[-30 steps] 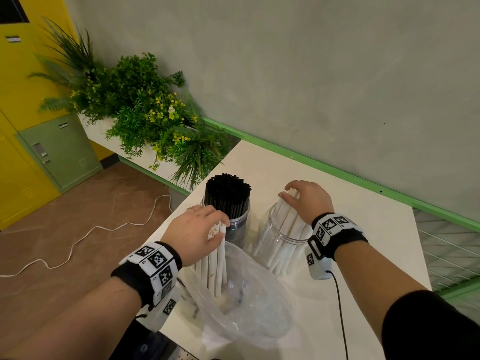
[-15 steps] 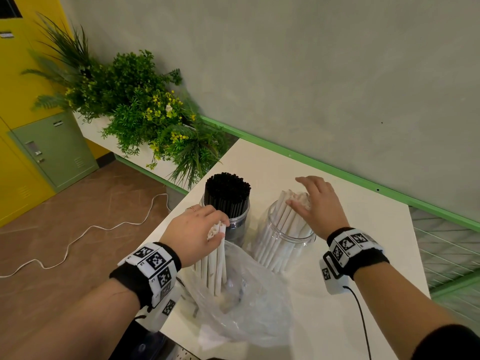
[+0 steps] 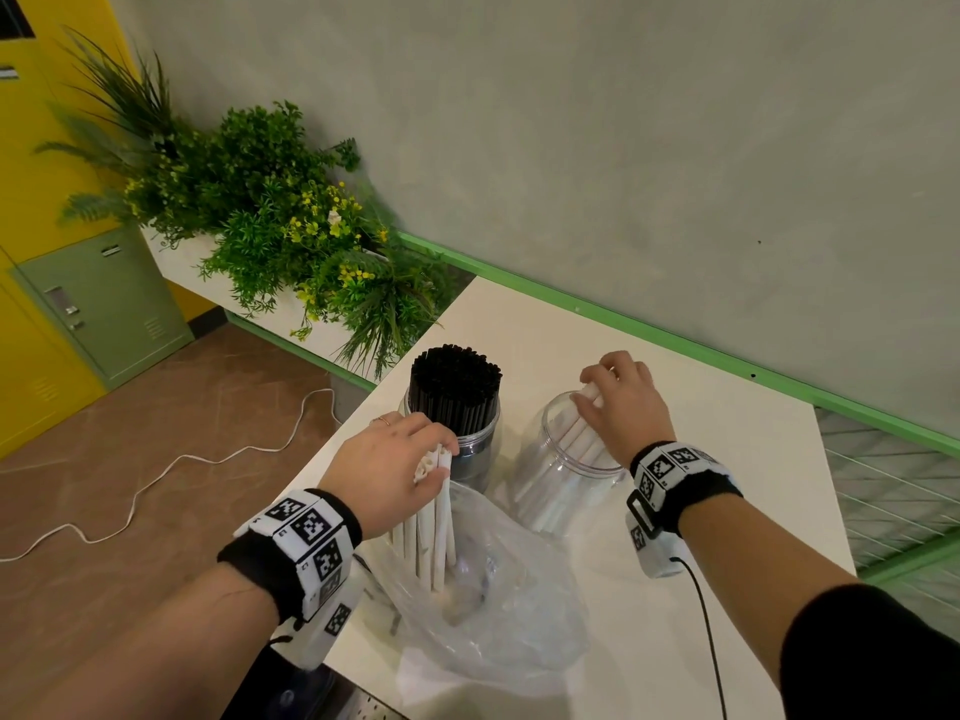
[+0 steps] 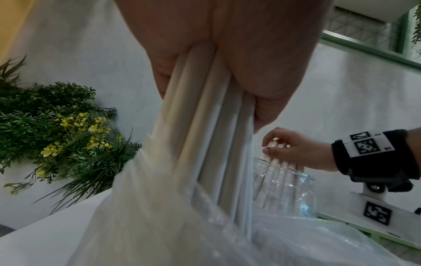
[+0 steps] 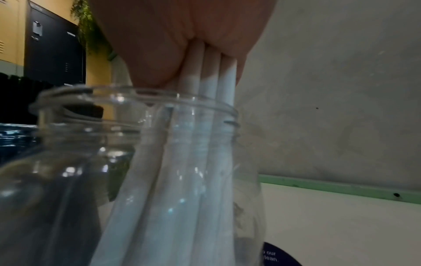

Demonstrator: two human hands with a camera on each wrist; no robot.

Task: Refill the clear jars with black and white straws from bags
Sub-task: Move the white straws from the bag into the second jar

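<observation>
While the left hand (image 3: 387, 467) grips a bundle of white straws (image 3: 434, 532) near their tops, fingers curled round them, their lower ends stand inside the clear bag (image 3: 488, 610) that lies crumpled on the desk (image 3: 727, 511) just below that hand. Across from it, the right hand (image 3: 626, 402) pinches the tops of more white straws (image 5: 205, 144) that lean against the far wall of a clear jar (image 3: 566, 491), its fingers curled over the jar's rim. Between the two hands and a little beyond them stands a second jar (image 3: 475, 452), packed full of black straws (image 3: 454, 387). Beyond the left hand, off the desk, green plants (image 3: 270, 210) fill a planter along the wall.
</observation>
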